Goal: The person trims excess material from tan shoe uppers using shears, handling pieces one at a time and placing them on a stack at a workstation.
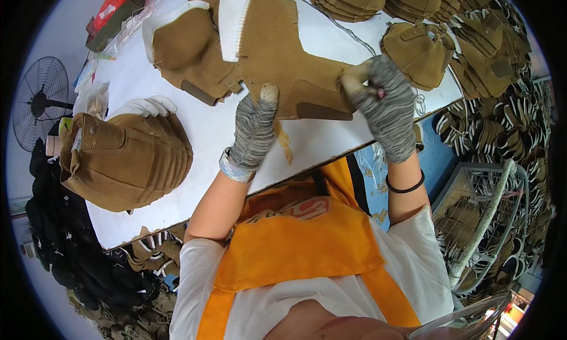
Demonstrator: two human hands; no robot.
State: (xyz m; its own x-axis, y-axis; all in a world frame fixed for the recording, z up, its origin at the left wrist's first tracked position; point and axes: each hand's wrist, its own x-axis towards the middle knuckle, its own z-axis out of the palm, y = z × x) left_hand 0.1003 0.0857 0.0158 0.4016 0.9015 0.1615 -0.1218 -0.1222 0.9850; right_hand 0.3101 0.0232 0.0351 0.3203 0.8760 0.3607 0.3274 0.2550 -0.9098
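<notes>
Between my two gloved hands is a brown suede shoe upper (286, 56) with a white lining edge and a darker stitched patch. My left hand (254, 127), in a grey knit glove with bare fingertips, grips its lower left edge, thumb on top. At the right end my right hand (387, 107), gloved alike, pinches the upper's corner. Partly behind the held piece, another brown upper (186, 51) with a white edge lies on the white table (207, 133). A nested stack of brown uppers (127, 157) stands at the table's left.
More stacked uppers (416, 54) fill the far right. A wire basket (466, 204) stands at my right beside heaps of uppers. At the left are a standing fan (41, 101) and a dark pile (59, 222). A thin cord (348, 30) crosses the far table.
</notes>
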